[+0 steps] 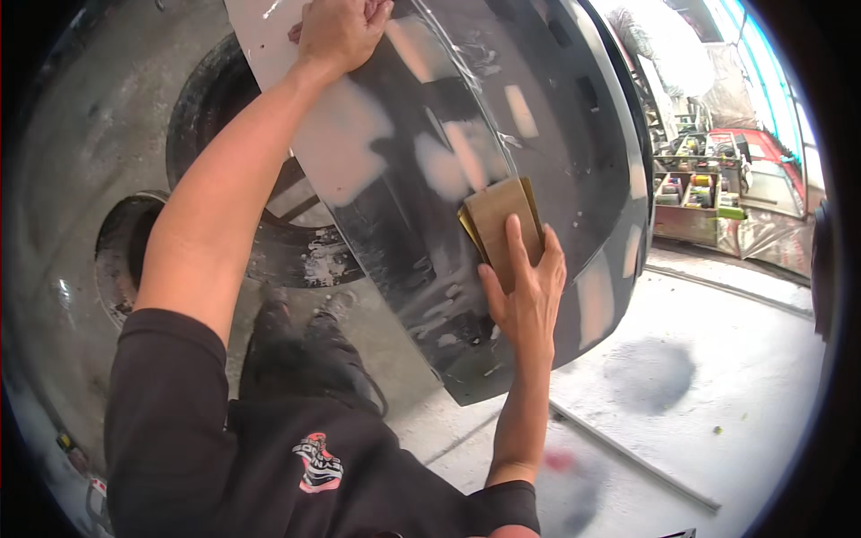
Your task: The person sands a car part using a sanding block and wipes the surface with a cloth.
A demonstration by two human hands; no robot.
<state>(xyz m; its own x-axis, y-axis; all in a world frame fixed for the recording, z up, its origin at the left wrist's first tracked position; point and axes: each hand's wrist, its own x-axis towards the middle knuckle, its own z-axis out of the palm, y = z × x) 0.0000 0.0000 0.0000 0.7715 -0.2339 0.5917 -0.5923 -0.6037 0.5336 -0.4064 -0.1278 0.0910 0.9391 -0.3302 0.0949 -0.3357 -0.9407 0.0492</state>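
A dark grey car body panel [556,108] with pale, sanded-looking patches slants across the middle in front of me. My right hand [529,291] lies over a brown, flat pad of folded sandpaper [502,215] with yellow edges, holding it against the panel. The thumb is on its left side and the fingers stretch along its top and right. Farther up, at the frame's upper edge, my left hand [339,34] is closed over the panel's left part, its fingers curled. What lies inside those fingers, if anything, is hidden.
Beneath the panel's left side are a black tyre [305,260] and another round black tyre [134,251] on the grey floor. Wooden trays [686,193] with bottles and small items stand at the far right, beside a red surface. A pale, paint-marked floor covering [717,332] spreads lower right.
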